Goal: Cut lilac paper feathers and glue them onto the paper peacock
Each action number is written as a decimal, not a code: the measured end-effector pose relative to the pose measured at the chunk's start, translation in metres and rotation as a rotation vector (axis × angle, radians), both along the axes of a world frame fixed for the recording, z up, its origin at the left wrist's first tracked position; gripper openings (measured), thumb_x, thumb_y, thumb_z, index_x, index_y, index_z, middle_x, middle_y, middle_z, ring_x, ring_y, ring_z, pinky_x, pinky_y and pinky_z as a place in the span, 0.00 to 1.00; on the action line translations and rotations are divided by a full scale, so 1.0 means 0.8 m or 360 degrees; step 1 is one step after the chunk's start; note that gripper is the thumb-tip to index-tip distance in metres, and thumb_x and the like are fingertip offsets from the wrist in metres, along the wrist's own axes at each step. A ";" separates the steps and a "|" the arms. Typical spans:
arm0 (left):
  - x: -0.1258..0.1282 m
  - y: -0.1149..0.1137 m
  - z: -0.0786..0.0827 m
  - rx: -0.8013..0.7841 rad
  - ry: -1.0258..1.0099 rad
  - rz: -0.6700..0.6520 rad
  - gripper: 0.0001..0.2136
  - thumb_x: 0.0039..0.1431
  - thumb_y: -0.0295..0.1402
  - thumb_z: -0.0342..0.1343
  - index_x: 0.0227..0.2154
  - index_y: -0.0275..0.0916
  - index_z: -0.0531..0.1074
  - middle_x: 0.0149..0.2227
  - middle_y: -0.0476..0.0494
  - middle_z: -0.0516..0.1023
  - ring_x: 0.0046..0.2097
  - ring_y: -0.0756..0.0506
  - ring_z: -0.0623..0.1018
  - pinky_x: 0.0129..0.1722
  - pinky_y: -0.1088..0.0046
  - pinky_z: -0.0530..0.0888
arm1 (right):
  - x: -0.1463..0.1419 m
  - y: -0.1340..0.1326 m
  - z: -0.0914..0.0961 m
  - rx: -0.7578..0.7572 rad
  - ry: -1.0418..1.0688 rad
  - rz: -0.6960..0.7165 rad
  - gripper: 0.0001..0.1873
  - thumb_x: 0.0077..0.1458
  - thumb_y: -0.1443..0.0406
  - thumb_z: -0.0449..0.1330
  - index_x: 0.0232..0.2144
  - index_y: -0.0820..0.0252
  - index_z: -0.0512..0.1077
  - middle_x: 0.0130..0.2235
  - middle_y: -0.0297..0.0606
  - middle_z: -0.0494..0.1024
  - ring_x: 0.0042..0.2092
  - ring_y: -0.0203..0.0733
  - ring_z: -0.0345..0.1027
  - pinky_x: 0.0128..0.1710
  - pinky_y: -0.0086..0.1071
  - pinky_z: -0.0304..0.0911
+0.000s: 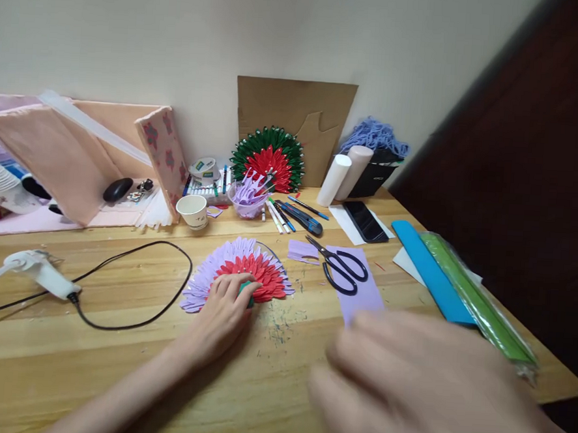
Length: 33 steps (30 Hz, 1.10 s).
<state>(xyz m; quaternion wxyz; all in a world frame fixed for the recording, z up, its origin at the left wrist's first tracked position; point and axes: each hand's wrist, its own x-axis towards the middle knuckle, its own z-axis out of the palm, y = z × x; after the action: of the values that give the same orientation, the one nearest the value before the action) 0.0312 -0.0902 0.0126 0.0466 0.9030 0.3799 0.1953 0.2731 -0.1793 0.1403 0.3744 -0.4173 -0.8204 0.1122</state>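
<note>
From here I view: smooth wood surface [278,392]; matt, rough-petalled paper fan [201,278]; glossy plastic packet [475,293]; matt cardboard [276,101].

A pale wall [300,28] rises behind 1 wooden table [40,358].

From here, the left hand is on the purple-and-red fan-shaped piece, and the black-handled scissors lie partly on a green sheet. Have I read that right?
Not quite: the sheet partly under the black-handled scissors is purple, not green, as the head view shows. The left hand is indeed on the purple-and-red fan-shaped piece.
</note>
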 end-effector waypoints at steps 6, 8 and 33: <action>0.098 0.064 0.033 -0.0164 -0.0004 -0.0032 0.14 0.59 0.32 0.44 0.46 0.34 0.64 0.46 0.34 0.71 0.49 0.40 0.69 0.48 0.61 0.65 | 0.053 0.114 -0.063 -0.0691 -0.0933 -0.0741 0.04 0.47 0.70 0.55 0.23 0.60 0.66 0.26 0.41 0.72 0.26 0.41 0.64 0.24 0.32 0.51; 0.133 0.092 0.033 -0.0258 0.0093 0.0178 0.14 0.58 0.34 0.47 0.44 0.30 0.65 0.44 0.30 0.72 0.48 0.37 0.70 0.47 0.59 0.65 | 0.074 0.131 -0.100 -0.0774 -0.0911 -0.0853 0.03 0.44 0.71 0.56 0.25 0.61 0.66 0.30 0.43 0.73 0.31 0.42 0.66 0.27 0.30 0.54; 0.166 0.150 0.023 -0.1302 -0.1392 -0.0058 0.16 0.46 0.24 0.47 0.40 0.36 0.67 0.42 0.43 0.73 0.42 0.47 0.73 0.41 0.72 0.71 | 0.080 0.150 -0.154 -0.1006 0.1200 -0.0862 0.15 0.46 0.54 0.59 0.24 0.60 0.64 0.23 0.34 0.71 0.24 0.36 0.65 0.26 0.31 0.63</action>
<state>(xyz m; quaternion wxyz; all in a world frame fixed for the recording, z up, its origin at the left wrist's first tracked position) 0.1639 0.0295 0.0308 0.5458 0.6540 0.3541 0.3860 0.3370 -0.0597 0.0168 0.5140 -0.6360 -0.4198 0.3939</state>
